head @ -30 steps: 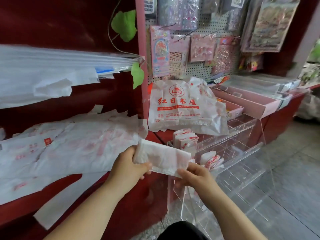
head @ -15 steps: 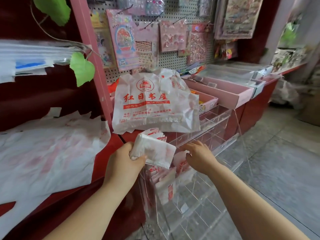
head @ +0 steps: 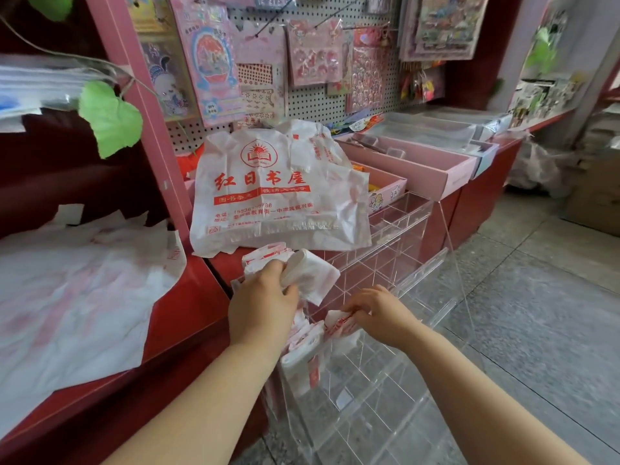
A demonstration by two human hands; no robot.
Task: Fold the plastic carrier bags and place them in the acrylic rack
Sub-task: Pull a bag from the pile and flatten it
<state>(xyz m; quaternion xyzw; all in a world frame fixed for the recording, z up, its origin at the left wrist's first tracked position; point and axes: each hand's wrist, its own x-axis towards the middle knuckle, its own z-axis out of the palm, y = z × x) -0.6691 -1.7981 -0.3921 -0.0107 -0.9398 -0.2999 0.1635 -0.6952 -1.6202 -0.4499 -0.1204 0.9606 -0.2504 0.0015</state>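
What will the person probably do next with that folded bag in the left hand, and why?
Probably lower the folded bag into the clear rack. The left hand grips it just above a slot, and the right hand touches the stored bags below, seemingly holding them aside to make room.

Left hand (head: 263,305): bare forearm extended forward, fingers curled, gripping a folded white plastic carrier bag (head: 312,276). Right hand (head: 380,310): knuckles up, forearm extended, fingers curled down over red-printed white folded bags (head: 339,325).
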